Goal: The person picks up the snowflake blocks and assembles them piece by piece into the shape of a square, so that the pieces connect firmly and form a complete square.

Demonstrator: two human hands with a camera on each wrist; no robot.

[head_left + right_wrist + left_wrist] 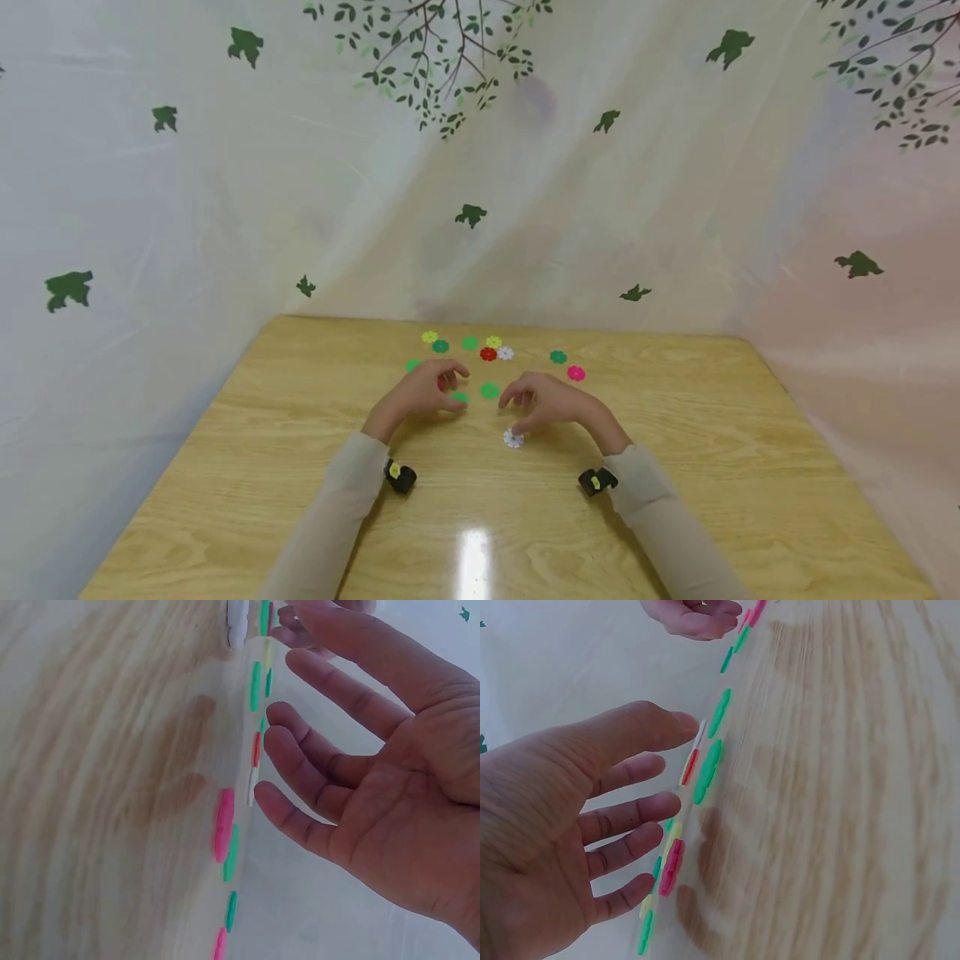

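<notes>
Fingers [630, 815] of the left hand [423, 389] bend a little, well apart from the thumb, holding nothing, near a pink disc [673, 866]; the right hand [553, 398] is loosely spread and holds nothing too, its thumb by a white disc [513, 440] (I can't tell if they touch) on the table [487, 500]

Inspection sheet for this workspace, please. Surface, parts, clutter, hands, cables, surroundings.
Surface: wood-grain table, glare streak at the near end.
Job's things: flat flower-shaped discs in green, yellow, red, pink and white, loosely scattered.
Clutter: nothing seen.
Hands: left hand among the discs, right hand by the nearest white disc; neither holds anything.
Cables: nothing seen.
Surroundings: pale backdrop printed with birds and branches.
</notes>
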